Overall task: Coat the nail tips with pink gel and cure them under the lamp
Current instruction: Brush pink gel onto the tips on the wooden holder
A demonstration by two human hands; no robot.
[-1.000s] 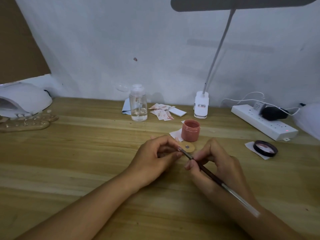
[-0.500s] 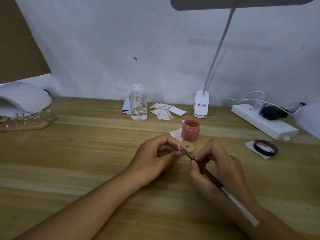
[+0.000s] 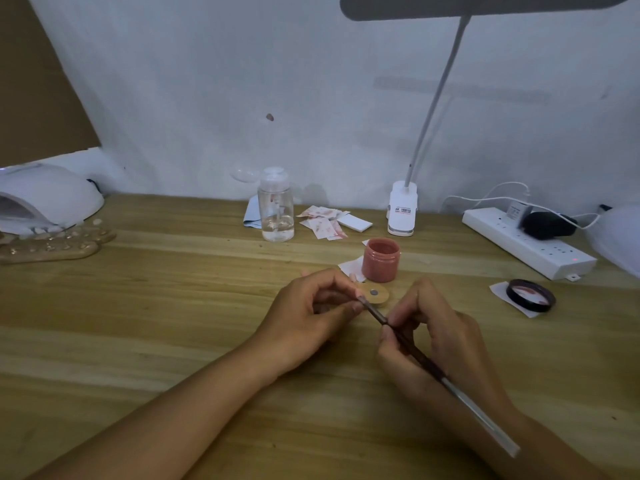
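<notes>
The lone head-worn camera is looking forward and down from the near edge of the table [image 3: 138,323], sitting close over it and facing the far wall [image 3: 207,81].

A pale bluish-white wall [image 3: 242,81] fills the upper view from 9 to 3 o'clock, with a brown panel [image 3: 38,81] cutting across its corner at 10 o'clock. Below, a light wooden tabletop [image 3: 138,323] with long grain lines spans 8 to 4 o'clock. At 1 o'clock a white desk lamp [image 3: 437,95] stands by the wall, its thin neck slanting up to a flat head; the light is dim.
</notes>
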